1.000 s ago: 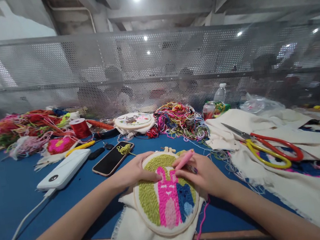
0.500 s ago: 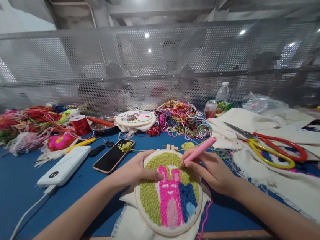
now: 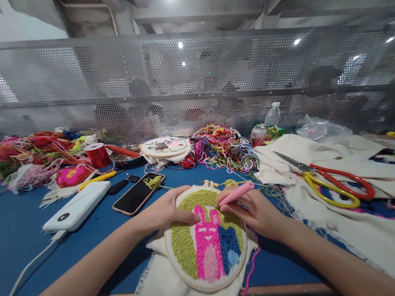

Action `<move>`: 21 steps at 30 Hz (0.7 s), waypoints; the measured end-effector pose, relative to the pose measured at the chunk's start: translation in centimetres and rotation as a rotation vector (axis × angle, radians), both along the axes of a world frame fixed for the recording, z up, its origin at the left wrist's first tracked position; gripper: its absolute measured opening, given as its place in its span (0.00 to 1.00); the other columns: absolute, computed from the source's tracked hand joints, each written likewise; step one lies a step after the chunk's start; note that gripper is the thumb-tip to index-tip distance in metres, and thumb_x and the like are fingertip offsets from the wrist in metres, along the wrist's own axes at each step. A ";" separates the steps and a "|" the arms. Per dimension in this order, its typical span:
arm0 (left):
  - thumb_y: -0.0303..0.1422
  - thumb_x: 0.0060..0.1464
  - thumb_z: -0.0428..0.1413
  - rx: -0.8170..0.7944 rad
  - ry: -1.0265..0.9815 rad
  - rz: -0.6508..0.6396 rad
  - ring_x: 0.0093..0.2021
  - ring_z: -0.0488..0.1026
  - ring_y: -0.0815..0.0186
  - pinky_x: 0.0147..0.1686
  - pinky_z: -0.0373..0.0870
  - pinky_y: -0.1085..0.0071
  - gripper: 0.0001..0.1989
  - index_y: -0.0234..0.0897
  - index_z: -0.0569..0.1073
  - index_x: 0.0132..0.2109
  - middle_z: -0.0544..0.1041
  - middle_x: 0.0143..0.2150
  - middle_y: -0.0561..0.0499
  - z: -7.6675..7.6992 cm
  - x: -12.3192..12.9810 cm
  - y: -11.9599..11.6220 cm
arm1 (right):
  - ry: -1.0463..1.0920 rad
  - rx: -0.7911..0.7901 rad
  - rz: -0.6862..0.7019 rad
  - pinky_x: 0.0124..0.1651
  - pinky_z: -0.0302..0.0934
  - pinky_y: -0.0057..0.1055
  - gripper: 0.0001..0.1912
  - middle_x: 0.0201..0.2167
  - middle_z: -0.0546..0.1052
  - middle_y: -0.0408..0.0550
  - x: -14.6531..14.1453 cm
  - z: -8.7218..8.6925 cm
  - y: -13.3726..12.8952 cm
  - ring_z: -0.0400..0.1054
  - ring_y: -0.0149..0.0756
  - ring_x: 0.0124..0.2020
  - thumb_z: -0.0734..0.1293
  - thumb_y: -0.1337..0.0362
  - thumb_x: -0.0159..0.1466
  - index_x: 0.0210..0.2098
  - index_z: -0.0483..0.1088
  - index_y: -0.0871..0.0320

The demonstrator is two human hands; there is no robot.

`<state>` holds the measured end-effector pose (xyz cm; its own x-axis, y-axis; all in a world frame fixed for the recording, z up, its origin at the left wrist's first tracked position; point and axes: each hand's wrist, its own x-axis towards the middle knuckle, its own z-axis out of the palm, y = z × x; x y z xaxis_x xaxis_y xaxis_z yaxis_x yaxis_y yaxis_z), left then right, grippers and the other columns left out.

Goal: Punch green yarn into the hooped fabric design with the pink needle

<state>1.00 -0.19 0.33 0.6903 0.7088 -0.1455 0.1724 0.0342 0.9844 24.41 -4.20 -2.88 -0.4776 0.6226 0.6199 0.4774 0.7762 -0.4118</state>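
Observation:
A round embroidery hoop (image 3: 171, 260) holds cloth with a pink rabbit, a blue figure and green stitching around them. My left hand (image 3: 176, 210) grips the hoop's upper left edge, thumb on the front and the other fingers hidden behind. Between the thumb and fingers of my right hand (image 3: 254, 210) is a pink punch needle pen (image 3: 237, 193), its tip end at the cloth right of the rabbit's ears. Yellow-green yarn (image 3: 232, 182) lies behind the hoop's top. A pink strand (image 3: 249, 272) hangs at the hoop's lower right.
Left on the blue table (image 3: 9, 245) are a white power bank (image 3: 77, 206) with a cable, a phone (image 3: 137, 197) and a red spool (image 3: 97, 155). Scissors (image 3: 333, 182) rest on white cloth (image 3: 364, 238) at right. Yarn piles (image 3: 219, 148) and another hoop (image 3: 165, 148) stand behind.
My right hand and the pen have moved slightly left and down, and the pen lies at a flatter angle. The whole view has shifted slightly. My left hand keeps its hold.

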 end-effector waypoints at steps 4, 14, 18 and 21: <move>0.26 0.41 0.65 -0.018 -0.029 0.018 0.30 0.75 0.68 0.29 0.73 0.74 0.24 0.38 0.71 0.48 0.78 0.37 0.51 0.1 0.1 -0.2 | -0.128 -0.008 -0.018 0.41 0.63 0.32 0.06 0.39 0.75 0.48 -0.7 0.2 0.3 0.69 0.35 0.39 0.62 0.64 0.66 0.39 0.71 0.56; 0.28 0.42 0.65 -0.053 -0.020 0.023 0.33 0.76 0.65 0.33 0.74 0.70 0.26 0.38 0.70 0.51 0.79 0.39 0.49 -0.4 0.0 0.1 | 0.257 -0.206 -0.141 0.34 0.65 0.29 0.06 0.33 0.75 0.45 -1.0 0.0 -0.6 0.70 0.32 0.31 0.64 0.61 0.64 0.35 0.69 0.57; 0.28 0.41 0.66 -0.055 -0.029 0.000 0.34 0.77 0.64 0.34 0.75 0.70 0.26 0.38 0.71 0.50 0.79 0.40 0.49 -0.7 0.0 0.1 | 0.296 -0.181 -0.162 0.33 0.64 0.28 0.07 0.32 0.75 0.44 -1.0 -0.1 -0.7 0.70 0.31 0.29 0.67 0.61 0.61 0.36 0.68 0.57; 0.28 0.42 0.65 -0.049 -0.012 0.009 0.32 0.76 0.66 0.32 0.74 0.73 0.25 0.39 0.71 0.49 0.79 0.38 0.51 -0.6 0.1 0.0 | 0.286 -0.143 -0.167 0.31 0.63 0.28 0.07 0.30 0.74 0.44 -0.9 0.0 -0.9 0.69 0.31 0.29 0.67 0.60 0.61 0.32 0.69 0.57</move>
<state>1.11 -0.20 -0.23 0.6859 0.7071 -0.1719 0.1602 0.0838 0.9835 23.53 -5.14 -2.85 -0.1817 0.7674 0.6149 0.4424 0.6223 -0.6458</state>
